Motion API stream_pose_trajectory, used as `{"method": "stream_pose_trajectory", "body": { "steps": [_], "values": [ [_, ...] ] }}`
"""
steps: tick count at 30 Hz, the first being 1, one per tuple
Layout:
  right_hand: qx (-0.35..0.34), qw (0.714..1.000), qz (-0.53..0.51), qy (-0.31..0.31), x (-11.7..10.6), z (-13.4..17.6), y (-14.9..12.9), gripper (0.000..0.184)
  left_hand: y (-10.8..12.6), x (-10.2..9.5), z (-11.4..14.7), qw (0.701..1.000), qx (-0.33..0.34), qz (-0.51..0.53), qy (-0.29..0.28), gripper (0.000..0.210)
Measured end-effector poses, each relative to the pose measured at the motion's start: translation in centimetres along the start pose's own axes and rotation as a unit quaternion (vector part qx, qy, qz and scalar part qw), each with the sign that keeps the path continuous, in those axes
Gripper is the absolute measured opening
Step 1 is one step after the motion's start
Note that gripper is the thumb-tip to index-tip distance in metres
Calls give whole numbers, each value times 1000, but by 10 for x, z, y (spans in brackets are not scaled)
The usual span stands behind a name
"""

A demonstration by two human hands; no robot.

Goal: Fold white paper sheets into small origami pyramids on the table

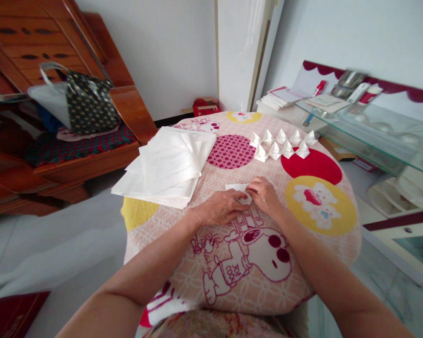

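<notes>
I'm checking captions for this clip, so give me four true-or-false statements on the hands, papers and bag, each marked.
1. The left hand and right hand both touch a small white paper. True.
2. Folded paper shapes stand in two rows. True.
3. The paper stack is right of the folded shapes. False: the paper stack is left of them.
4. The dark patterned bag is on the floor. False: it is on the wooden bench.
</notes>
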State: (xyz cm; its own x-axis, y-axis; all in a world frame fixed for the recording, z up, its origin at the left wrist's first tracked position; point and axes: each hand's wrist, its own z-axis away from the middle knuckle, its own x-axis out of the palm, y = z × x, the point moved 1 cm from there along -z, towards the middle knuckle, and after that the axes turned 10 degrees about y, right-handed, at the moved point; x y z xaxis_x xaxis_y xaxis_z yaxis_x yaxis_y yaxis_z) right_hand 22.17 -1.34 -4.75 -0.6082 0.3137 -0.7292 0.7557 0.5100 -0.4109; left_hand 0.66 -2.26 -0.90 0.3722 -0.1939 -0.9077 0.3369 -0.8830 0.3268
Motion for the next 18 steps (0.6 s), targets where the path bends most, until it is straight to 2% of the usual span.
{"method": "stream_pose_trajectory", "body": {
  "steps": [9,16,18],
  "values": [
    [-6,1000,16,10,0,1,-6,27,0,1,-1,1000,4,3,13,35],
    [11,996,-35,87,-17,-3,-8,21,-1,2,-1,1000,0,-11,-2,35],
    [8,996,-42,84,-20,-2,-8,21,-1,3,0,1000,2,-12,-2,36]
  ]
}}
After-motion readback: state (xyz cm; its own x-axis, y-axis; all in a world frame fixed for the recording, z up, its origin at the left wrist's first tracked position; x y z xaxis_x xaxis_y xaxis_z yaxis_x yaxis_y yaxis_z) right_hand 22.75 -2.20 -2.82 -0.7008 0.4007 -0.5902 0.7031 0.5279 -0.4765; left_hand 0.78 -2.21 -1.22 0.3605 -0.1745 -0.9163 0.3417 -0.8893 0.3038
